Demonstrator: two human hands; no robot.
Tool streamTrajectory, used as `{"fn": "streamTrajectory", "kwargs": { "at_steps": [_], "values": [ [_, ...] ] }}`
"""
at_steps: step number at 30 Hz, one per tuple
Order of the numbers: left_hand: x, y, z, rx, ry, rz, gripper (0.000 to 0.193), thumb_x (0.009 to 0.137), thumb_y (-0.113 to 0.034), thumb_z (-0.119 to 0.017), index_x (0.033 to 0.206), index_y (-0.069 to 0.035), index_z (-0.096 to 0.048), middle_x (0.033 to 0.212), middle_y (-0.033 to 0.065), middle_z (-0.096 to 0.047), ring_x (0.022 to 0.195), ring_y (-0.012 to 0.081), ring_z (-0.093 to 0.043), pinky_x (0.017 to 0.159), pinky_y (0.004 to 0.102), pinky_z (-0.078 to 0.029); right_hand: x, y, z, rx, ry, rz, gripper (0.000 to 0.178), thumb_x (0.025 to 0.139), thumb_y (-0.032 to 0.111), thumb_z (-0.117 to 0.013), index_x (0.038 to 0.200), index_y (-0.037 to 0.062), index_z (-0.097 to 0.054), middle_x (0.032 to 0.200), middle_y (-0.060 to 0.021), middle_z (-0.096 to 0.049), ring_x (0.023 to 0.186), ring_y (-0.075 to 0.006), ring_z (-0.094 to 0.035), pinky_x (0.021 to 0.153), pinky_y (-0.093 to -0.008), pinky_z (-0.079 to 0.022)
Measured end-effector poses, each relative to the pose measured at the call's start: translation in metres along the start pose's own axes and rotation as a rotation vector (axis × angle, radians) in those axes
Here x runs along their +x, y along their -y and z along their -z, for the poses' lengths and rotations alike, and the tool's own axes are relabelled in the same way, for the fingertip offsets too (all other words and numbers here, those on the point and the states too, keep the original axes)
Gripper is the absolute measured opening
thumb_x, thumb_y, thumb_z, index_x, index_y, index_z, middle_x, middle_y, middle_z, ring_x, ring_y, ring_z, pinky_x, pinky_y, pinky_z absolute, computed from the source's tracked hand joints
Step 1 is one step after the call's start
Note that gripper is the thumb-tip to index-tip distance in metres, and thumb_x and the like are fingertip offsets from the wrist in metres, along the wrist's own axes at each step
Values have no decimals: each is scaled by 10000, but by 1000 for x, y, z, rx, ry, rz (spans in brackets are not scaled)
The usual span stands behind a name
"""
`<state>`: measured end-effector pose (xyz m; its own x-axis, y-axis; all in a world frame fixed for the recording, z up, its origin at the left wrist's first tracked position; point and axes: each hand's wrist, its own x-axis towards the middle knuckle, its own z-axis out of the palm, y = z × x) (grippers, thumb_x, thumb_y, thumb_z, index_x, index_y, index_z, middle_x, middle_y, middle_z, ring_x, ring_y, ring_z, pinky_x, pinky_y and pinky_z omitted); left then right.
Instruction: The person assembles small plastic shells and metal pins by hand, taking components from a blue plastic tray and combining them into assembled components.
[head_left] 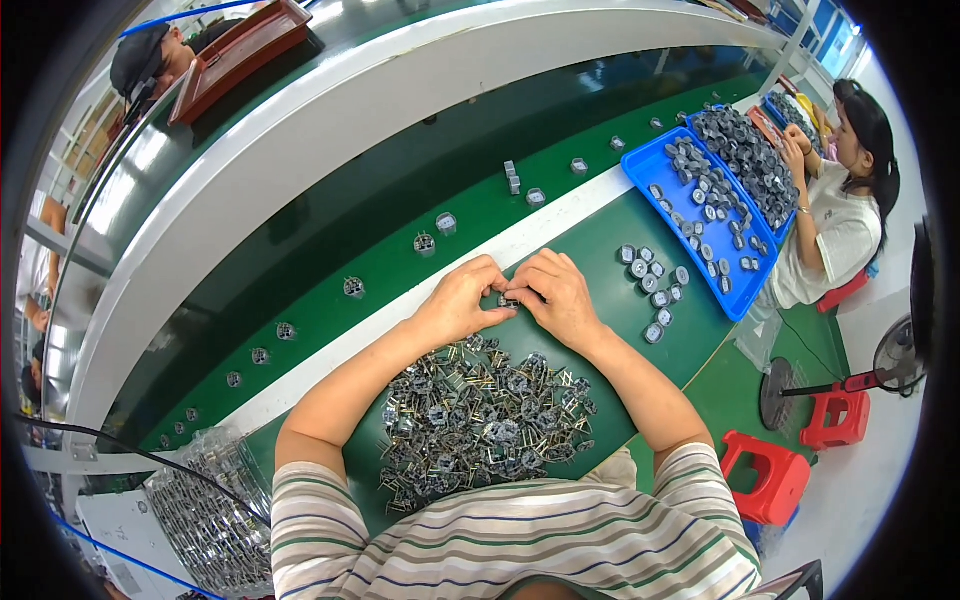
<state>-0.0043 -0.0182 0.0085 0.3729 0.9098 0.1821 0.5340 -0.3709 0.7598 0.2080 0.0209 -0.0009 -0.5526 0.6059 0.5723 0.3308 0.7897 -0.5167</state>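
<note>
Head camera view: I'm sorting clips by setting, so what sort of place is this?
Probably a factory assembly line: a green conveyor belt carries spaced small parts, a blue tray holds grey components, and both hands work above a heap of pinned metal parts.

A clear plastic bag [205, 505] full of small metal parts lies at the lower left, beside the person's left elbow. It is the only package in view; no label, sign or screen can be made out.
</note>
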Motion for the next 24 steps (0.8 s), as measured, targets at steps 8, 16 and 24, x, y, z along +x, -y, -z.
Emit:
{"fn": "streamTrajectory", "kwargs": {
  "at_steps": [8,16,24],
  "values": [
    [-1,6,-2,-9,-9,37,349,753,-145,-915,960,-10,-669,970,105,-619,850,260,-627,749,372,-531,0,7,-3,104,21,-103,148,795,33,-791,854,32,-655,854,-94,-636,869,-318,-627,767,-440,-500],
    [-1,5,-5,3,4,49,344,746,-142,-912,954,-7,-674,979,115,-642,901,293,-666,779,397,-550,4,9,7,155,110,-186,118,815,0,-774,849,3,-661,854,-131,-643,869,-330,-646,732,-419,-527],
    [-1,2,-3,30,9,26,340,740,-141,-907,956,-7,-682,1002,129,-653,937,319,-669,820,406,-563,8,1,19,433,82,-491,102,899,89,-814,915,1,-764,832,-17,-712,740,-66,-617,662,-269,-498]
  ]
}}
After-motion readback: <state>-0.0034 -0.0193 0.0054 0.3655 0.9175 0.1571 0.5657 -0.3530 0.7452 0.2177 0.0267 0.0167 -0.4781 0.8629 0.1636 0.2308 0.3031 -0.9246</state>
